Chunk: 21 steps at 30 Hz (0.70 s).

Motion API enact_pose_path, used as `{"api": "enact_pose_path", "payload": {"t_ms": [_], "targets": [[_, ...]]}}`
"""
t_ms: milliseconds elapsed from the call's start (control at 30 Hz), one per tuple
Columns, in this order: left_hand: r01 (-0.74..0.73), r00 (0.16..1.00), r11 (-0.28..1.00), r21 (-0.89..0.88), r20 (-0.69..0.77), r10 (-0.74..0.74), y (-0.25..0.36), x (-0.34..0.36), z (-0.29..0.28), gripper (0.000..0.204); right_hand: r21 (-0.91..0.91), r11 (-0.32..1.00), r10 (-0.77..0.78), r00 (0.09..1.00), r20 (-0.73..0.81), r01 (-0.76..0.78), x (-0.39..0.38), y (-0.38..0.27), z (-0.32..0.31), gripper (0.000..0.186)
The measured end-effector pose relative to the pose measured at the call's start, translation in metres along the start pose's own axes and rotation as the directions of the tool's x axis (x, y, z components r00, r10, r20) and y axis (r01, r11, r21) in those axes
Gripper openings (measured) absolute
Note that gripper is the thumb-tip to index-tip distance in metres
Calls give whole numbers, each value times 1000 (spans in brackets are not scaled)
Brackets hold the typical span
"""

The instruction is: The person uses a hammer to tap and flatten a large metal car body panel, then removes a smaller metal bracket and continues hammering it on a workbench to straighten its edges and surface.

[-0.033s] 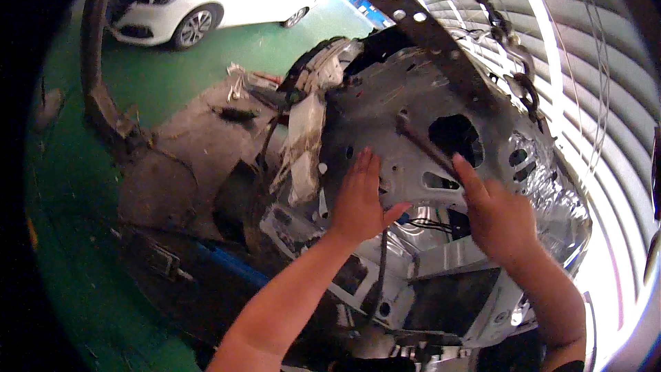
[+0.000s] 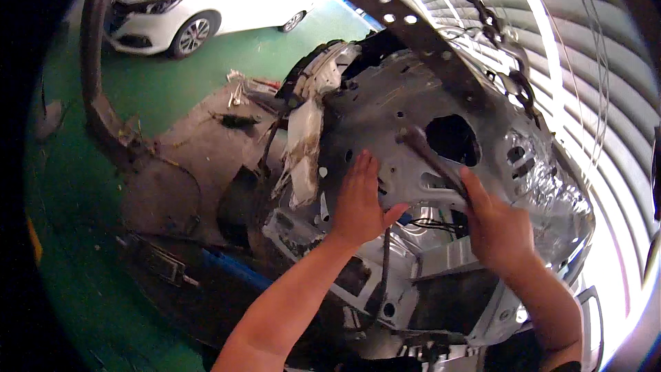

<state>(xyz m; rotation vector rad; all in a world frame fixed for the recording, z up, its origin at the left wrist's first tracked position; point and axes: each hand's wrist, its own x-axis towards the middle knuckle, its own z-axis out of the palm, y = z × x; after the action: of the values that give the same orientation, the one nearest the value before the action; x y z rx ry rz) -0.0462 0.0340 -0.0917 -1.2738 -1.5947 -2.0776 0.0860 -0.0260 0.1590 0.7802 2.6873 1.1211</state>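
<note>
A battered grey sheet-metal car body panel [image 2: 375,114] with holes and slots lies in front of me. My left hand [image 2: 360,196] rests flat on its lower left part, fingers together and stretched out, thumb spread to the right. My right hand [image 2: 499,224] is closed round the handle of a dark hammer [image 2: 438,167], index finger along the handle. The hammer's head is up and to the left, over the panel beside a large dark oval hole [image 2: 452,139]. Whether the head touches the metal I cannot tell. Below the hands, wires show inside an opening.
A perforated dark steel beam [image 2: 396,17] slants over the panel, with a heavy chain [image 2: 485,21] at its right. Crumpled shiny metal [image 2: 547,176] edges the right side. Torn pale trim [image 2: 303,148] hangs at the left. A white car [image 2: 206,7] stands beyond on green floor.
The hammer head is slightly lower and nearer to me, and my right hand has dropped a little. My left hand stays put on the panel. The whole view has shifted slightly.
</note>
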Motion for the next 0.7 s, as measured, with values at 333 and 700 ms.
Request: {"api": "enact_pose_path", "payload": {"t_ms": [333,700], "targets": [[287,947,675,-680,308,-92,127,11,-108,53,689,372,349,781,517,-622,-322,-94,170,34],[688,638,190,-701,708,303,247,14,-65,69,448,287,481,532,697,-847,-471,-221,280,42]]}}
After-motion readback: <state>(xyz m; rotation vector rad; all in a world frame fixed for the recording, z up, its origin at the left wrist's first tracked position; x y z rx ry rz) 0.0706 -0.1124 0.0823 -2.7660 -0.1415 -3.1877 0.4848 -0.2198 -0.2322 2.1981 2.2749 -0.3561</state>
